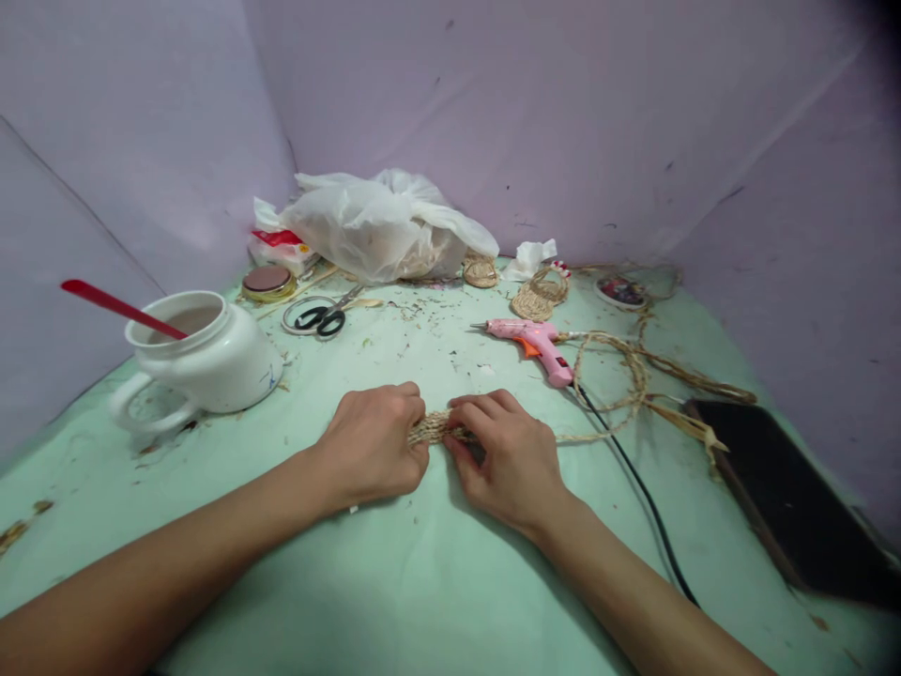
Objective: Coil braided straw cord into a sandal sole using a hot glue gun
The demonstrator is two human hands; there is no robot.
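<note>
Between my two hands, low over the table, is a small piece of braided straw rope (pixel 431 428), its coils lying side by side. My left hand (pixel 376 439) is closed around its left end. The fingers of my right hand (pixel 503 455) pinch its right end, thumb below and fingertips on top. Both ends of the piece are hidden by my fingers. From behind my right hand a straw cord (pixel 587 437) runs right to a loose loop. Beyond that hand lies a pink glue gun (pixel 531 345), its nozzle pointing left.
A white mug-shaped pot (pixel 211 366) holding a red stick stands at left. Black-handled scissors (pixel 329 315) lie behind it, near a plastic bag (pixel 387 225). Small woven straw pieces (pixel 539 296) sit at the back. A dark phone-like slab (pixel 788 498) and a black cable (pixel 640 488) are at right.
</note>
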